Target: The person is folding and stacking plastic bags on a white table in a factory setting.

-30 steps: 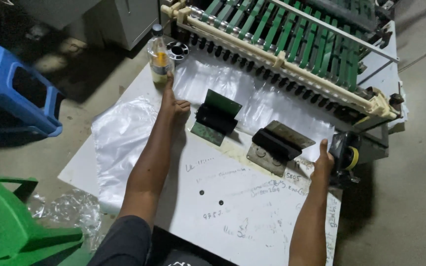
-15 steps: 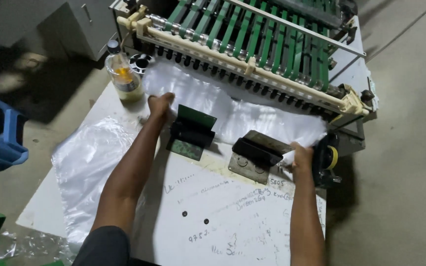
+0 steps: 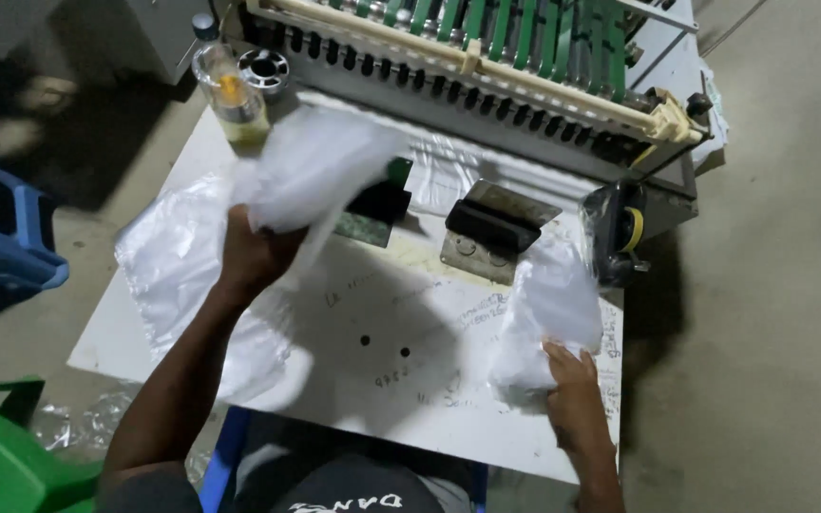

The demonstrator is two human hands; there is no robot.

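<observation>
The left hand (image 3: pixel 249 256) grips a bunch of bags (image 3: pixel 311 176) just above it. The right hand (image 3: pixel 572 389) pinches more bags (image 3: pixel 548 313). Both hands should hold tight and lift together, so none slip.

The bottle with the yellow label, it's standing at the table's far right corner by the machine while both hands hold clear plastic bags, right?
Not quite. The bottle stands at the table's far left corner by the machine, as the head view shows. The rest holds: the left hand and right hand each hold clear plastic bags.
</observation>
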